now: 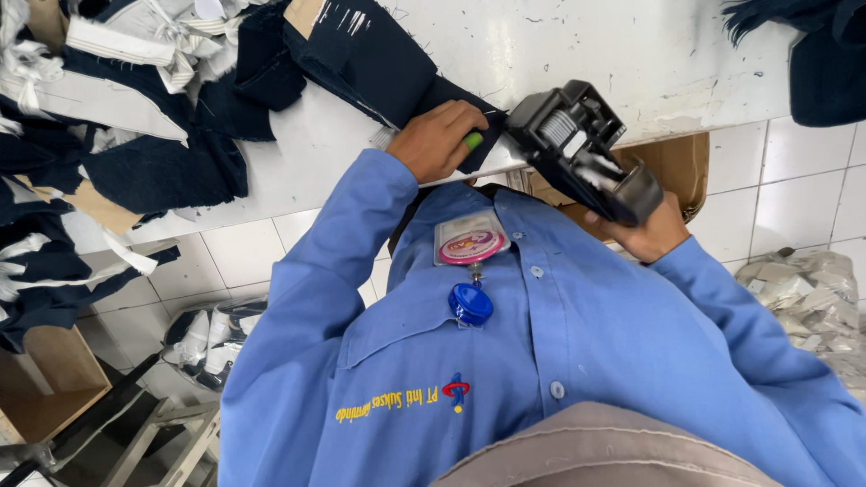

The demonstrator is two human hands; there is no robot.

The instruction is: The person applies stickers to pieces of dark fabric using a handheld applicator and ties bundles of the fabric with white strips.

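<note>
Far left, heaps of navy and white cloth pieces (135,135) spill over a scuffed white table (586,45) that runs across the far side. Below its edge lies a white tiled floor (244,252), with an open wooden crate (45,379) and a clear bag of scraps (212,338) near the left.

In the middle, the left hand (437,140), on a blue sleeve, curls its fingers closed over a folded navy cloth piece (379,63) at the table's near edge. A small green object (473,141) shows under the fingertips; what it is cannot be told.

Just right, the right hand (649,234) wraps firmly around a black labelling gun (577,149), held tilted beside the cloth. A cardboard box (677,167) sits behind it, and far right a bag of pale pieces (803,289) rests on the tiles.
</note>
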